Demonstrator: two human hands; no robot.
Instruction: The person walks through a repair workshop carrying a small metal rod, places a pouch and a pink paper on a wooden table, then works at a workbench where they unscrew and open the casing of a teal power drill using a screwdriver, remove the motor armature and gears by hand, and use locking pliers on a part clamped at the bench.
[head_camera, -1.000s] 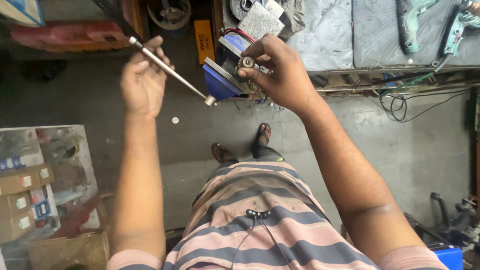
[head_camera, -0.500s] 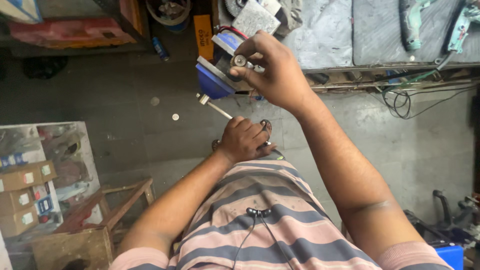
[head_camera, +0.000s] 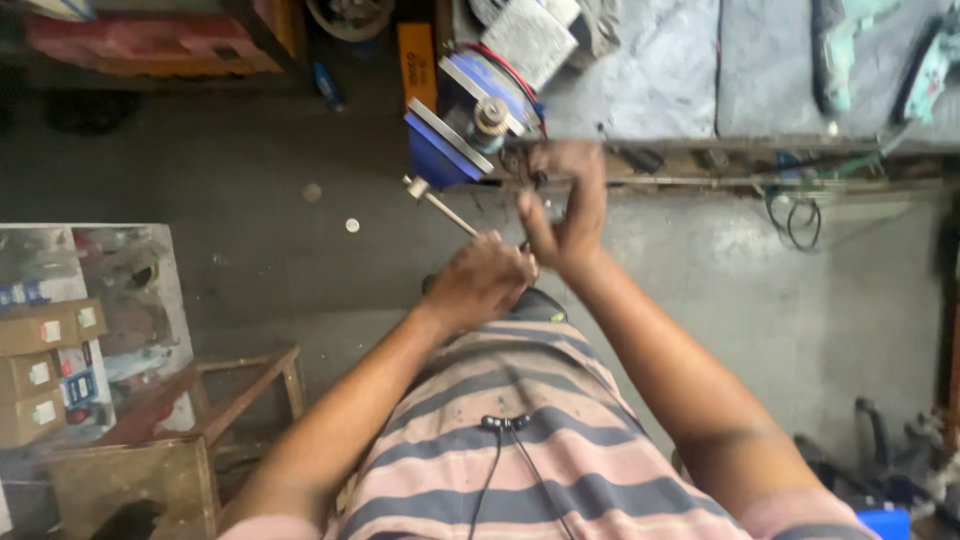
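Left hand (head_camera: 480, 283) centre frame, fingers curled tight round metal rod (head_camera: 440, 208); rod slants up-left toward blue vise (head_camera: 455, 130) at bench edge (head_camera: 700, 160). Right hand (head_camera: 565, 205) just beside, motion-blurred, fingers partly curled, grip unclear. Grey concrete floor (head_camera: 250, 260); cartons (head_camera: 45, 370) lower left. Rod's lower end hidden in fist.

vise (head_camera: 455, 125): painted metal, glossy blue, bare steel jaw faces | handle (head_camera: 440, 208) in your left hand (head_camera: 480, 285): smooth bright metal rod | bench (head_camera: 690, 80): matt grey covering, worn and creased | floor (head_camera: 250, 240): rough, stained concrete | stool (head_camera: 230, 400): bare, unfinished wood | boxes (head_camera: 40, 370): matt cardboard | your shirt (head_camera: 540, 440): striped cloth
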